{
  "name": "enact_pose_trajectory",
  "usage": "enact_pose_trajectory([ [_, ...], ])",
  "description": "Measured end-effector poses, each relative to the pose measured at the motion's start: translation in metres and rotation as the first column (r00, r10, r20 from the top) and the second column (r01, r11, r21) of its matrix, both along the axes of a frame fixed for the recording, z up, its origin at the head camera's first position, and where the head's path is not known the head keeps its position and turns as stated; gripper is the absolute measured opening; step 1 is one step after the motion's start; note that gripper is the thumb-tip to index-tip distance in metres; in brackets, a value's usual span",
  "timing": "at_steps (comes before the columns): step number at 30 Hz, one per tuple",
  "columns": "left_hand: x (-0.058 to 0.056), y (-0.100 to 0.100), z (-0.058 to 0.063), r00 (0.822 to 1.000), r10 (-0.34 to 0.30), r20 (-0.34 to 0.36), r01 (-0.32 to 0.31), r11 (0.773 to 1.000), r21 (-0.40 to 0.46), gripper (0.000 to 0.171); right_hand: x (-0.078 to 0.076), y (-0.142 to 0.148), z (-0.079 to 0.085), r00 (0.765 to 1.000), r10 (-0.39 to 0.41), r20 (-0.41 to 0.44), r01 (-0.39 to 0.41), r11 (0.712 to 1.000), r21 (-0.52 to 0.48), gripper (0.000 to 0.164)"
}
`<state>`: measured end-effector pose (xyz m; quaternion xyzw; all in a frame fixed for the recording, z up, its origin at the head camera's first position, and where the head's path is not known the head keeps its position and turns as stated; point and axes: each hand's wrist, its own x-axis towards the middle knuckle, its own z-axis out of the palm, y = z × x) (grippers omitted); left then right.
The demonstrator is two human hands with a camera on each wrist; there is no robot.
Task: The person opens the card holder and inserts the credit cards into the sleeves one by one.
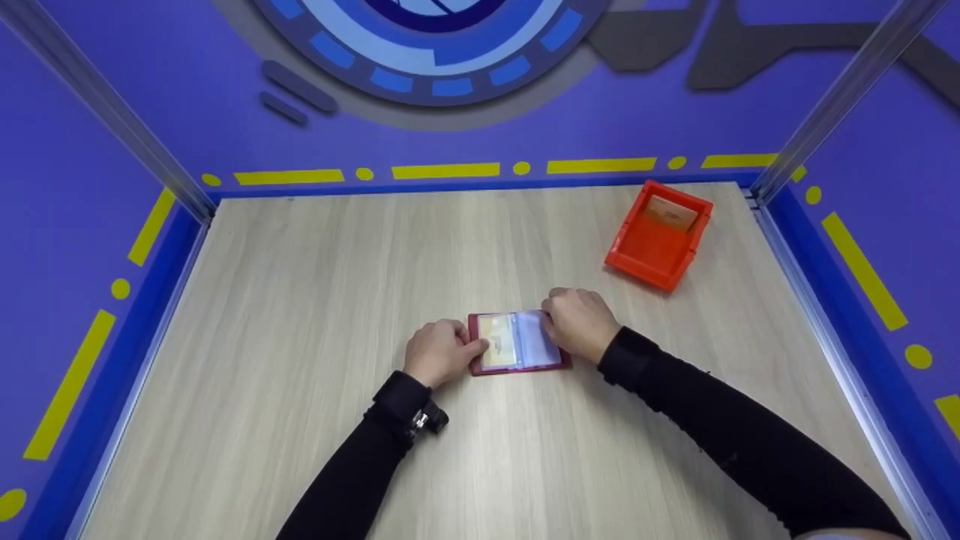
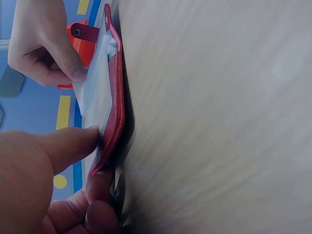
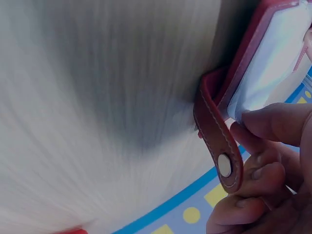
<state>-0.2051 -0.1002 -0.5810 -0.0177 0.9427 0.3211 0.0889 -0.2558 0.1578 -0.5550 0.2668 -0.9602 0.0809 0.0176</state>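
A red card holder (image 1: 532, 341) with clear plastic sleeves lies open on the table between the hands. Its left sleeve shows a yellowish card (image 1: 495, 356); the right one looks bluish and shiny. My left hand (image 1: 439, 352) grips the holder's left edge, thumb on top and fingers beneath. At the other end, my right hand (image 1: 581, 322) pinches the corner of a clear sleeve (image 3: 265, 58) between thumb and index finger, lifting it slightly. A red strap with a metal snap (image 3: 224, 165) sticks out beside those fingers in the right wrist view.
An orange-red plastic bin (image 1: 652, 255) stands at the back right, with a card (image 1: 671, 214) against its far inner end. Blue-purple panels with yellow marks (image 1: 445, 171) enclose the wooden table (image 1: 322, 300) at the back and both sides.
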Motion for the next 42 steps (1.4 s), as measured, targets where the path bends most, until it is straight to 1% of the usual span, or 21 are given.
enact_pose_trajectory([
  [5,0.0,-0.001,-0.001,1.0,-0.007,-0.004,0.007,1.0,0.009,0.042,0.001,0.0,0.0,0.999,0.044,-0.026,-0.043,0.999,0.022,0.017],
  [9,0.0,-0.001,-0.002,1.0,-0.006,-0.005,0.006,1.0,0.008,0.041,0.002,0.004,-0.001,0.992,0.093,-0.084,-0.094,0.996,-0.006,0.012],
  [11,0.0,-0.001,-0.001,1.0,-0.005,-0.002,0.005,1.0,0.006,0.041,0.003,0.005,-0.003,0.987,0.115,-0.114,-0.118,0.993,-0.024,0.013],
  [15,-0.001,0.0,-0.001,1.0,-0.007,-0.002,0.007,1.0,0.006,0.04,0.002,0.007,-0.005,0.984,0.129,-0.125,-0.135,0.99,-0.042,0.014],
  [18,-0.001,0.0,-0.001,1.0,-0.015,-0.006,0.015,1.0,0.006,0.04,0.0,0.007,-0.004,0.99,0.105,-0.099,-0.111,0.992,-0.057,0.013],
  [21,-0.001,-0.001,-0.001,1.0,-0.019,-0.008,0.019,1.0,0.006,0.04,-0.002,0.005,-0.001,0.997,0.061,-0.046,-0.065,0.993,-0.097,0.016],
  [24,-0.001,-0.002,0.0,1.0,-0.016,0.001,0.016,1.0,0.008,0.038,-0.006,0.003,0.005,0.999,0.018,0.03,-0.013,0.988,-0.151,0.02],
  [26,-0.002,-0.002,0.0,1.0,-0.015,0.002,0.015,1.0,0.009,0.037,-0.008,0.002,0.009,0.995,-0.006,0.103,0.025,0.982,-0.189,0.022],
  [28,-0.002,-0.002,0.001,1.0,-0.012,0.008,0.012,1.0,0.013,0.036,-0.011,0.0,0.013,0.982,-0.029,0.187,0.069,0.976,-0.209,0.025],
  [30,-0.002,-0.002,0.001,1.0,-0.012,0.009,0.012,1.0,0.017,0.036,-0.014,-0.002,0.017,0.958,-0.054,0.282,0.119,0.968,-0.22,0.028],
  [32,-0.002,-0.003,0.001,1.0,-0.011,0.012,0.011,1.0,0.018,0.035,-0.017,-0.004,0.02,0.919,-0.078,0.387,0.176,0.958,-0.227,0.029],
  [35,-0.002,-0.003,0.001,1.0,-0.009,0.022,0.009,1.0,0.02,0.035,-0.022,-0.008,0.024,0.86,-0.091,0.502,0.235,0.944,-0.232,0.029],
  [37,-0.002,-0.003,0.001,1.0,-0.01,0.029,0.01,1.0,0.02,0.034,-0.024,-0.011,0.025,0.83,-0.087,0.551,0.256,0.937,-0.238,0.028],
  [40,-0.002,-0.003,0.001,0.999,-0.016,0.028,0.015,1.0,0.027,0.033,-0.026,-0.016,0.028,0.808,-0.067,0.585,0.254,0.936,-0.244,0.028],
  [42,-0.002,-0.003,0.001,1.0,-0.023,0.016,0.023,0.999,0.027,0.032,-0.028,-0.02,0.029,0.8,-0.055,0.598,0.251,0.935,-0.25,0.028],
])
